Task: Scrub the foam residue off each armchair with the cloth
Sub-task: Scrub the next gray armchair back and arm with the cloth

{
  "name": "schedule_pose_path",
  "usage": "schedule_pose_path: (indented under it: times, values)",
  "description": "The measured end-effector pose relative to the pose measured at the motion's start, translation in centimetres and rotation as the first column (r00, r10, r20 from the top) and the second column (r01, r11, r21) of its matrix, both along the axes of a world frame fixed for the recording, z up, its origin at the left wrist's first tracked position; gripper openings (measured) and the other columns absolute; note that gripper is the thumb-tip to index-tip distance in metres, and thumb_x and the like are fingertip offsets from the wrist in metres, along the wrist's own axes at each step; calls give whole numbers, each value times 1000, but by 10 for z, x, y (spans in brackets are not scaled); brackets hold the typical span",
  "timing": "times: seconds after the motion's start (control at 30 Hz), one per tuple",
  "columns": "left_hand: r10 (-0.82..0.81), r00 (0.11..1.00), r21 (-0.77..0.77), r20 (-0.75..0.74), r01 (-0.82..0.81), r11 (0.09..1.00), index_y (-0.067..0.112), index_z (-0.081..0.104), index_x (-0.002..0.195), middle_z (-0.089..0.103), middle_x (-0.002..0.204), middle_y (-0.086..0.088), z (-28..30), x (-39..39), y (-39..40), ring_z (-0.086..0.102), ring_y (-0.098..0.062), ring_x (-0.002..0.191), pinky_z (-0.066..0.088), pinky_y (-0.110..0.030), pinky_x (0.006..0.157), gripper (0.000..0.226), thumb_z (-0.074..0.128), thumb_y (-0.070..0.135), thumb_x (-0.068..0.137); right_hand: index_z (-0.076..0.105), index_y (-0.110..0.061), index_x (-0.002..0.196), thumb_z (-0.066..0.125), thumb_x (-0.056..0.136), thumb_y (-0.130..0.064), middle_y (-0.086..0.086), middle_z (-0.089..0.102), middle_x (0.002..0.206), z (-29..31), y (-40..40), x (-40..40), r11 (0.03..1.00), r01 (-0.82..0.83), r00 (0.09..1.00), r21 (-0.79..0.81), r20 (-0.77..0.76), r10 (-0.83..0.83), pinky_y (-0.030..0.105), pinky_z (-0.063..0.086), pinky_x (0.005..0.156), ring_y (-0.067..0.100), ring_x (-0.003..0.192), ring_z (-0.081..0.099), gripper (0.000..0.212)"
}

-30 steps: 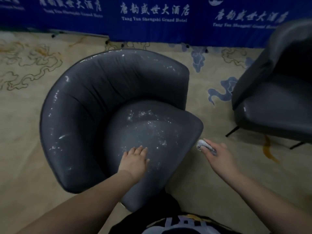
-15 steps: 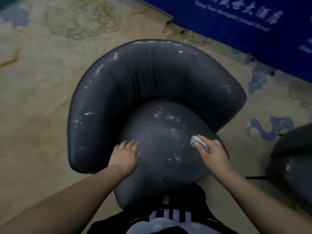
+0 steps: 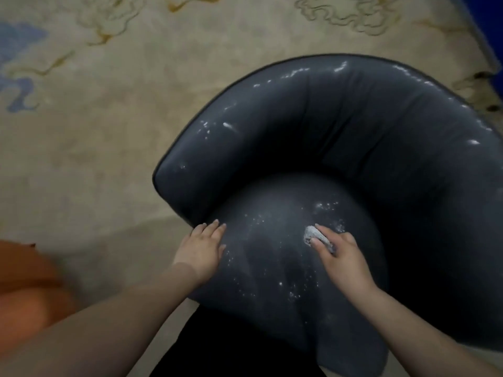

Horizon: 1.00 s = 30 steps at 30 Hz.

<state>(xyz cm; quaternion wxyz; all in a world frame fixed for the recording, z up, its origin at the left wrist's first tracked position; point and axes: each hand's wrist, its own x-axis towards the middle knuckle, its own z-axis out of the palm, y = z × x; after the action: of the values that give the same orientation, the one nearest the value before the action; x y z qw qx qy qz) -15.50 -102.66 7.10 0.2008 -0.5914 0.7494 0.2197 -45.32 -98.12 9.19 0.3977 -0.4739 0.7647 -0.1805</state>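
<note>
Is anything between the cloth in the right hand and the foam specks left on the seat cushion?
Nothing visible. The right hand presses the cloth onto the seat cushion; foam specks lie on bare leather around it. The left hand rests at the cushion's left edge, clear.

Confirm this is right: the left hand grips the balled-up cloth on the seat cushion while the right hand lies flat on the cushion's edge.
Hands are swapped. In the head view, the right hand grips the cloth on the seat cushion; the left hand lies flat at its edge.
</note>
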Motion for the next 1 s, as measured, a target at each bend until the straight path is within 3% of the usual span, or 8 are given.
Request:
schedule_pose_path:
  times: [0.23,0.4,0.5,0.57,0.67,0.8,0.87,1.0]
  values:
    - [110,993,36,-37,-108,993,28,14,152,11,161,1,-86,16,3,14,-26,145,19,-42,117,57,32,44,100,57,-40,127,61,89,-40,-12,44,95,-89,-32,33,993,-122,993,11,12,122,1,34,67,-3,80,52,38]
    - [142,989,92,-36,-138,986,35,10,152,5,161,3,-164,33,-13,10,-25,146,18,-43,117,54,30,39,102,56,-34,129,61,88,-43,-4,43,100,-164,-64,62,981,-193,980,-22,-55,191,20,35,83,11,87,53,43]
    - [79,997,69,6,-79,994,36,0,152,0,161,1,-204,41,-23,9,-26,146,20,-42,117,59,31,39,102,56,-32,131,61,87,-43,-1,40,98,-202,-88,76,960,-251,959,-125,-171,228,25,36,91,20,99,46,45]
    - [77,997,34,-3,-77,996,38,-4,151,-3,161,2,-223,45,-22,8,-25,146,21,-41,117,62,32,42,101,56,-30,131,62,87,-41,-1,37,96,-221,-103,84,924,-307,932,-229,-269,243,32,37,96,18,97,37,45]
    - [58,998,-101,-15,-59,993,39,-14,148,-12,160,4,-240,47,-10,2,-23,145,21,-37,118,65,30,44,100,54,-31,132,62,88,-40,5,41,100,-245,-126,97,883,-349,895,-315,-390,215,41,37,93,23,96,38,46]
    - [108,990,-187,-87,-123,975,41,-16,147,-13,159,6,-247,44,3,-4,-21,145,19,-35,117,65,30,41,101,52,-32,134,61,89,-36,10,43,104,-265,-120,126,880,-354,869,-316,-458,185,38,31,87,28,97,40,46]
    - [117,988,-191,-101,-134,972,41,-15,148,-13,159,5,-247,43,3,-5,-21,146,22,-37,117,64,29,40,101,53,-30,133,65,87,-31,10,44,101,-266,-95,135,825,-442,857,-352,-439,271,36,31,83,27,93,40,48]
    - [132,978,-188,-160,-161,969,41,-4,150,-8,160,5,-244,46,3,-2,-20,146,24,-39,117,62,33,40,100,56,-30,131,70,80,-25,8,45,95,-260,-55,116,681,-652,745,-333,-450,493,34,33,76,19,85,36,53]
